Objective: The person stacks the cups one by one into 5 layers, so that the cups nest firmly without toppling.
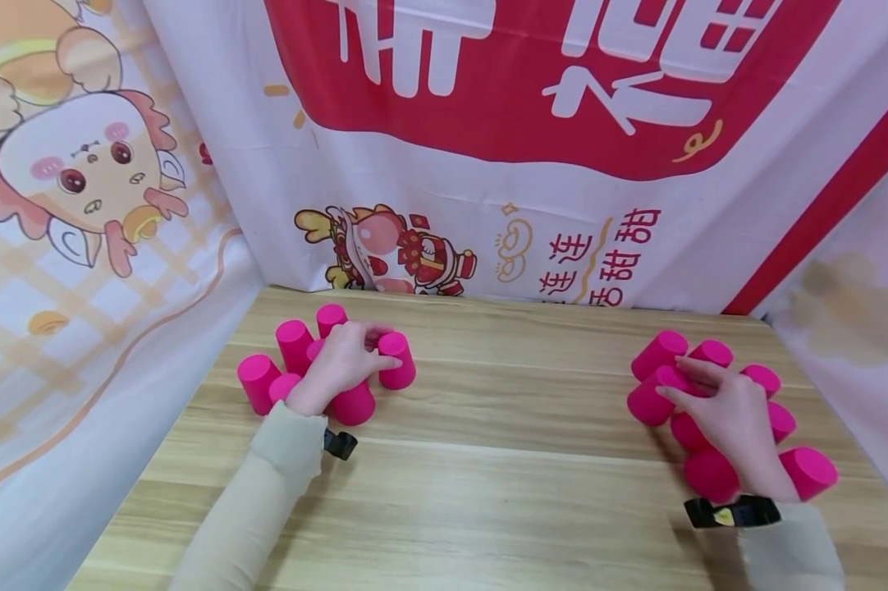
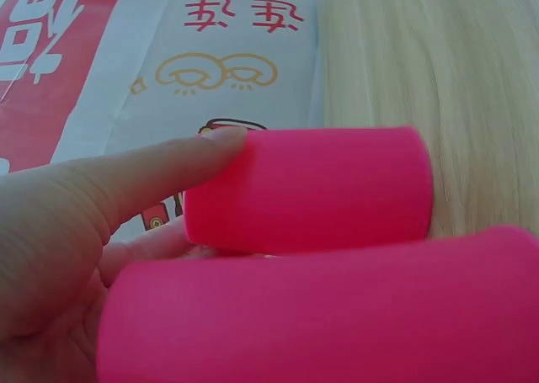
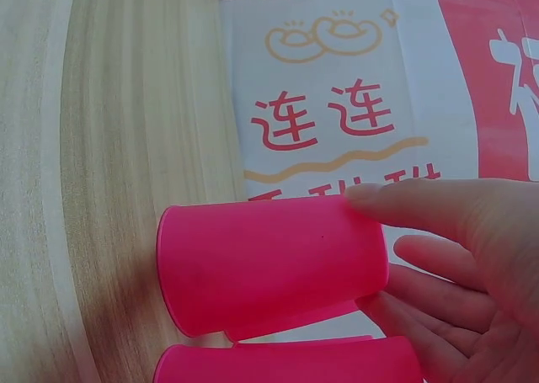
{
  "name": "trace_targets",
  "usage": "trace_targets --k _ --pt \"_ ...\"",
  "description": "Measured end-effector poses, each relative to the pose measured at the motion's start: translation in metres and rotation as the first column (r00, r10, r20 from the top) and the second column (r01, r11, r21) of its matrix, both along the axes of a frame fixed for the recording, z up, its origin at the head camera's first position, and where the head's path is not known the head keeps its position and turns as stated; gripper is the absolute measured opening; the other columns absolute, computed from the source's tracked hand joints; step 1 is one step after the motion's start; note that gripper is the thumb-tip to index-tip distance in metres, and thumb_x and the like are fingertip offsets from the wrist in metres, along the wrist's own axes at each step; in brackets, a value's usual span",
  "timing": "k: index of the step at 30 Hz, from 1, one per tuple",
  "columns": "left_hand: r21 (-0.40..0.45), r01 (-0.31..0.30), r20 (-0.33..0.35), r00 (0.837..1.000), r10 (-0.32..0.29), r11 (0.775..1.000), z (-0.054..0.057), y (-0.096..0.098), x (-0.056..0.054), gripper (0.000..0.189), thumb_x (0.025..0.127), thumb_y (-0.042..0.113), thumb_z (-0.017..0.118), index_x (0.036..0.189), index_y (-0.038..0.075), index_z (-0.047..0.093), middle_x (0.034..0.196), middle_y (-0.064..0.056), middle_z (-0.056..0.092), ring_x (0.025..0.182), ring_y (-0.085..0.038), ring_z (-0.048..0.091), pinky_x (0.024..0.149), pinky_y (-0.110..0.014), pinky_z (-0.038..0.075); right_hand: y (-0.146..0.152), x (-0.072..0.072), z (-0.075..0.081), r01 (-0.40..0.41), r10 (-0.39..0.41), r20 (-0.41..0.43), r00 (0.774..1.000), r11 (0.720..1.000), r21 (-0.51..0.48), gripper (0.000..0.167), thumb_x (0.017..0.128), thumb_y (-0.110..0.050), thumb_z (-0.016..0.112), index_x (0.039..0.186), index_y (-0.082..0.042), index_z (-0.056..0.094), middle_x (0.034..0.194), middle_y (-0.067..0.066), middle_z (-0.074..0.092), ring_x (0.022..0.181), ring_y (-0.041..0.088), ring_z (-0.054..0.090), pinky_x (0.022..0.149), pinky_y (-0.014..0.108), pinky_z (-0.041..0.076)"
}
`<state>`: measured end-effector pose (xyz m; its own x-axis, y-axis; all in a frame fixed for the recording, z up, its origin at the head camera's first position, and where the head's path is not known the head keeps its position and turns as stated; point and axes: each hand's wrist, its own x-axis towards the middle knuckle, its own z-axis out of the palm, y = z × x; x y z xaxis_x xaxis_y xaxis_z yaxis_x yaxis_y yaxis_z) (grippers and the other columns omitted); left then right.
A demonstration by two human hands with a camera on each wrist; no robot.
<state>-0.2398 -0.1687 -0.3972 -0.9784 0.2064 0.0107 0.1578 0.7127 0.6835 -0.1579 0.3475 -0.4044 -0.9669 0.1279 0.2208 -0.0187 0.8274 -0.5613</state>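
Near the far left corner of the tabletop (image 1: 488,501), a cluster of pink cups (image 1: 257,379) stands upside down, closed ends up. The left hand (image 1: 344,355) reaches over them and pinches the left cup (image 1: 396,363), at the cluster's right side, near its narrow end, thumb on one side and fingers behind. The cups look light, thin-walled and probably smooth; a gentle hold near the closed end should suit, since a hard squeeze might dent them. Another cup sits just beside this one, so a careless swing could knock it.

The tabletop's middle parts the clusters. A printed cloth (image 1: 444,144) hangs at the far edge.

Toward the right edge, the right hand (image 1: 735,419) holds the right cup (image 1: 654,400) likewise, between thumb and fingers. Neighbours crowd behind and under that hand, leaving little room there. Whether either held cup is lifted, I cannot tell.
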Motion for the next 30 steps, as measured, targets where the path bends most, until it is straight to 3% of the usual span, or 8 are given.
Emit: trace_targets --k 7,15,19,24,30 --pt "0.05 -0.018 -0.032 0.999 0.019 0.999 0.01 0.011 0.003 0.062 0.085 0.029 0.085 0.138 0.009 0.062 0.13 -0.011 0.064 0.116 -0.032 0.061 0.095 -0.05 0.054 -0.001 -0.001 -0.003 -0.002 0.002 -0.03 1.0 1.0 0.014 0.065 0.088 -0.04 0.081 0.138 -0.003 0.063 0.117 0.024 0.07 0.101 0.043 0.064 0.058 0.015 0.049" --pt "0.191 -0.034 -0.125 0.99 0.059 0.981 0.02 0.036 0.011 0.058 0.085 0.024 0.086 0.137 0.01 0.063 0.131 -0.01 0.065 0.117 -0.031 0.063 0.097 -0.046 0.053 -0.002 0.0 -0.003 0.004 -0.003 -0.052 0.999 1.0 0.021 0.062 0.088 -0.038 0.082 0.137 -0.003 0.064 0.111 0.024 0.071 0.092 0.04 0.066 0.053 0.021 0.05" --pt "0.24 -0.03 -0.137 0.988 0.065 0.97 0.015 0.05 0.014 0.056 0.085 0.024 0.086 0.135 0.012 0.064 0.128 -0.009 0.066 0.116 -0.029 0.064 0.098 -0.046 0.053 -0.002 0.0 -0.003 0.01 -0.009 -0.044 0.999 1.0 0.022 0.063 0.087 -0.038 0.082 0.137 -0.004 0.064 0.104 0.022 0.073 0.082 0.035 0.067 0.049 0.025 0.049" --pt "0.244 -0.013 -0.174 0.983 0.057 0.97 0.001 0.066 0.014 0.053 0.085 0.023 0.086 0.133 0.011 0.066 0.125 -0.008 0.068 0.114 -0.026 0.065 0.098 -0.044 0.053 -0.003 0.0 -0.003 0.013 -0.013 -0.026 1.0 1.0 0.018 0.063 0.088 -0.04 0.081 0.138 -0.005 0.064 0.1 0.02 0.074 0.076 0.032 0.067 0.046 0.027 0.048" --pt "0.254 -0.025 -0.189 0.979 0.075 0.967 -0.015 0.078 0.006 0.052 0.086 0.02 0.086 0.132 0.009 0.067 0.123 -0.009 0.07 0.112 -0.024 0.066 0.099 -0.041 0.052 -0.003 0.001 -0.002 0.013 -0.013 -0.021 1.0 1.0 0.02 0.063 0.089 -0.039 0.08 0.139 -0.005 0.063 0.103 0.022 0.073 0.079 0.034 0.067 0.048 0.027 0.05"
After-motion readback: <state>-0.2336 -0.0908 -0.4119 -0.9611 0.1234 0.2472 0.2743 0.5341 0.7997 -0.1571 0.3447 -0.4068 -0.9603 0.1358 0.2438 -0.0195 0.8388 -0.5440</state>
